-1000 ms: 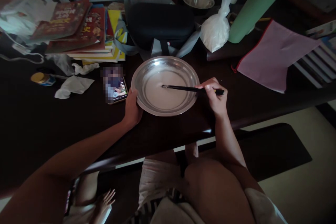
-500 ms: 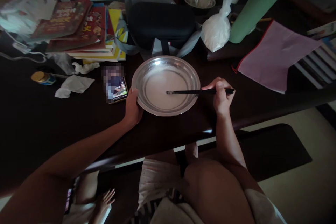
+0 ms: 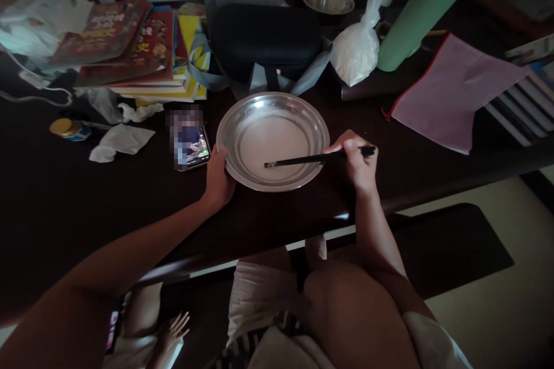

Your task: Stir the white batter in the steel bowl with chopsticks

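A wide steel bowl (image 3: 315,132) sits on the dark table, with a pale, whitish layer (image 3: 277,138) covering its bottom. My left hand (image 3: 219,179) grips the bowl's left rim, thumb on the edge and the other fingers hidden beneath. In my right hand (image 3: 359,164) is a pair of black chopsticks (image 3: 303,159), held close together and slanting over the right rim. Their tips, with a little pale matter on them, rest in the lower middle of the bowl.
Left of the bowl lies a lit phone (image 3: 190,141), then crumpled tissue (image 3: 123,139) and a small jar (image 3: 70,129). Behind stand stacked books (image 3: 130,63), a black case (image 3: 266,37), a tied bag of white powder (image 3: 355,57) and a green cylinder (image 3: 424,17). Another person's hand (image 3: 177,326) shows below.
The chopstick tips have moved left and toward me inside the bowl, and my right hand has shifted left with them. The bowl and my left hand stay in place.
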A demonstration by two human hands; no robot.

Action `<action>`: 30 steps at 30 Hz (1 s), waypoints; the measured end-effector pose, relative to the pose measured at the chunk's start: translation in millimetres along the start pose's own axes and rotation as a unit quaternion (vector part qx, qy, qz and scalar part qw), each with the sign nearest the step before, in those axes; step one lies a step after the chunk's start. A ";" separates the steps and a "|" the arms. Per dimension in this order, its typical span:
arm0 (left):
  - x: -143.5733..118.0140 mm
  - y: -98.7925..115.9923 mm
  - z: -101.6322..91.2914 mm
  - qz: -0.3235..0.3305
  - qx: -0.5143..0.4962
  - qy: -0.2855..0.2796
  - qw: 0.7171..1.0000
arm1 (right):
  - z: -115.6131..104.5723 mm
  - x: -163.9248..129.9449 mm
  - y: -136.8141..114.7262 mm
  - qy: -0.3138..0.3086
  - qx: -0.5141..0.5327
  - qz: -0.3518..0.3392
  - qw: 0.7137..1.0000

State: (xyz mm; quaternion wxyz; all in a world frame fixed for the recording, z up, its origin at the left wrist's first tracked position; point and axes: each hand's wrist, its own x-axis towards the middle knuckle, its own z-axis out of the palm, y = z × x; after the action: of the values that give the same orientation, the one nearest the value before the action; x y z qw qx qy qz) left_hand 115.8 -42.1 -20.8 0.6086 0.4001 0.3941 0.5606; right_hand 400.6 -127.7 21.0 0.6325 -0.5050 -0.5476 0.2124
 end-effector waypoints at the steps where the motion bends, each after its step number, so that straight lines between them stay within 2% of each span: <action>1: -0.2 0.2 0.0 0.000 0.001 -0.001 1.000 | -0.1 0.4 0.5 -0.026 -0.010 -0.006 1.000; 3: -0.3 -0.1 -0.5 -0.001 0.005 0.000 1.000 | -0.5 1.4 1.4 -0.042 -0.036 -0.025 0.998; 8: 1.4 -4.5 -3.3 -0.007 -0.009 -0.005 1.000 | -1.4 1.0 1.3 0.082 -0.009 -0.026 0.996; 10: 1.8 -4.6 -3.3 -0.007 -0.015 -0.009 1.000 | -1.2 0.2 1.2 0.060 0.011 -0.011 0.998; 14: 1.1 -0.8 -0.7 -0.002 -0.010 0.004 1.000 | -0.6 1.0 1.1 -0.051 -0.032 -0.030 0.998; 16: 0.5 0.7 0.6 -0.001 -0.010 0.010 1.000 | -0.6 1.5 1.0 -0.037 -0.055 -0.037 0.997; 19: 0.1 0.7 0.8 -0.003 -0.004 0.012 1.000 | -0.6 0.4 1.2 0.056 -0.033 -0.024 0.998; 20: 0.1 0.2 0.5 -0.003 -0.001 0.012 1.000 | -0.7 -0.3 1.5 0.068 -0.012 -0.016 0.997; 21: 0.2 -0.2 0.0 -0.003 0.002 0.011 1.000 | -0.7 -1.0 1.9 0.064 0.008 -0.008 0.998; 23: 0.6 -1.1 -1.2 -0.003 0.002 0.008 1.000 | -0.8 -1.7 2.7 0.016 0.023 0.000 1.000; 26: 1.7 -1.9 -2.7 -0.003 0.000 0.002 1.000 | -1.0 -0.4 2.9 -0.053 -0.025 -0.017 0.998; 28: 2.5 -2.1 -3.4 -0.002 -0.005 -0.001 1.000 | -1.2 0.9 2.4 -0.040 -0.054 -0.035 0.997; 30: 3.2 -2.2 -3.7 -0.003 -0.012 -0.005 1.000 | -1.3 1.2 2.0 0.014 -0.045 -0.037 0.998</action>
State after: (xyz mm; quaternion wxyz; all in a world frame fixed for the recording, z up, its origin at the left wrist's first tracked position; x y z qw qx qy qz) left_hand 113.4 -38.8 -24.3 0.6169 0.3942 0.3858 0.5614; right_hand 402.7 -126.4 20.0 0.6241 -0.5149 -0.5664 0.1569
